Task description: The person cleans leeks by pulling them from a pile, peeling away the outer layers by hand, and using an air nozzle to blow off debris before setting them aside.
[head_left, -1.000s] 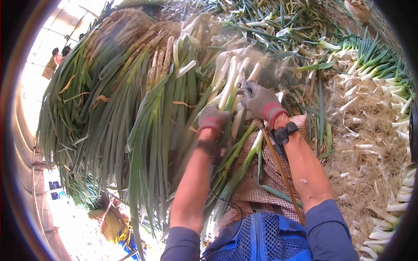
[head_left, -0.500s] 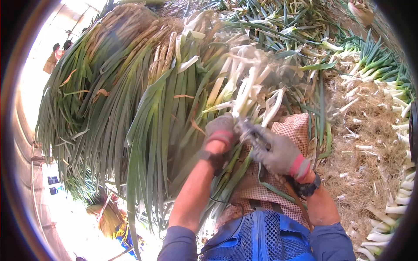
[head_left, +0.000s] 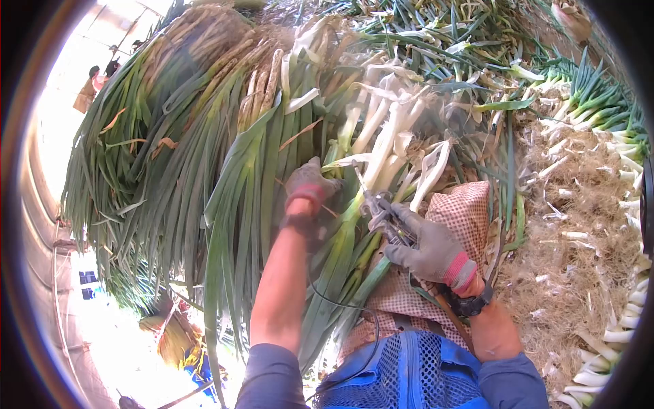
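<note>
My left hand (head_left: 310,185), in a grey glove with a pink cuff, reaches against the leaves of the heaped long green onions (head_left: 252,204). Its thumb stands apart from the fingers, whose tips are partly hidden. Wrapped in my gloved right hand (head_left: 436,247) is a metal air blow gun (head_left: 387,217), its thin nozzle pointing up and left. Just beyond the nozzle lie peeled green onions (head_left: 385,140) with white stalks, their green leaves trailing down between my forearms. Loose pale skins (head_left: 432,170) hang beside them.
Root trimmings and dry skins (head_left: 565,252) cover the ground at right, bordered by a row of white-stalked onions (head_left: 616,334). A checked cloth (head_left: 460,208) lies over my lap. More leaves (head_left: 443,41) are strewn at the back. A thin cable (head_left: 371,313) runs by my left arm.
My left hand has moved left, away from the white stalks and the blow gun, to the heaped leaves. My right hand stays close to its place, still holding the blow gun.
</note>
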Tool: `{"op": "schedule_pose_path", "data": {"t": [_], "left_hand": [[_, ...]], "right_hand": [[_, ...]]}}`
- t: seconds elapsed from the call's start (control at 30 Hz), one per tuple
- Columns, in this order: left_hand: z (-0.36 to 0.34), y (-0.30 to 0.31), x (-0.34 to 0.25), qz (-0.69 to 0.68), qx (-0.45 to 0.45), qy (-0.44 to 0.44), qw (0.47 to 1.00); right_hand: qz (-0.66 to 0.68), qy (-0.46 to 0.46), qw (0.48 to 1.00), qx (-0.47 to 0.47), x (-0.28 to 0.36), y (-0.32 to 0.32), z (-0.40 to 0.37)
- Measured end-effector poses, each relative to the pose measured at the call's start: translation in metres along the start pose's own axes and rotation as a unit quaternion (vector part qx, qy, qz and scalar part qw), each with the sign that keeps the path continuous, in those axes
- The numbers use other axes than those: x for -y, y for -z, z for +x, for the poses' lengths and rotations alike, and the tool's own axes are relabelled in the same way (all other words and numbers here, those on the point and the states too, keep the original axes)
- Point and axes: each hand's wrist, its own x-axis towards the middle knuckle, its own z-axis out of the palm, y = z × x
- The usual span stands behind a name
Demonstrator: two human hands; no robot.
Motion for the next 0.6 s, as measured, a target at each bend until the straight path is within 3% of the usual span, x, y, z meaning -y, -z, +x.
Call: {"op": "schedule_pose_path", "data": {"t": [0.07,0.4,0.5,0.53,0.6], "left_hand": [[0.005,0.014,-0.002,-0.062,0.11,0.021,0.992],[0.015,0.028,-0.005,-0.086,0.072,0.058,0.992],[0.062,0.011,0.022,-0.276,0.088,0.017,0.957],[0.08,0.029,0.013,-0.209,0.091,0.0,0.974],[0.101,0.078,-0.016,-0.283,0.037,-0.061,0.956]], "right_hand": [[0.007,-0.002,1.0,0.008,-0.004,-0.004,-0.002],[-0.159,-0.009,0.986,0.054,0.0,-0.024,-0.019],[-0.2,0.02,0.979,0.031,-0.003,-0.03,-0.021],[-0.218,0.021,0.975,0.035,-0.003,-0.032,-0.022],[-0.255,0.024,0.966,0.047,0.0,-0.036,-0.022]]}}
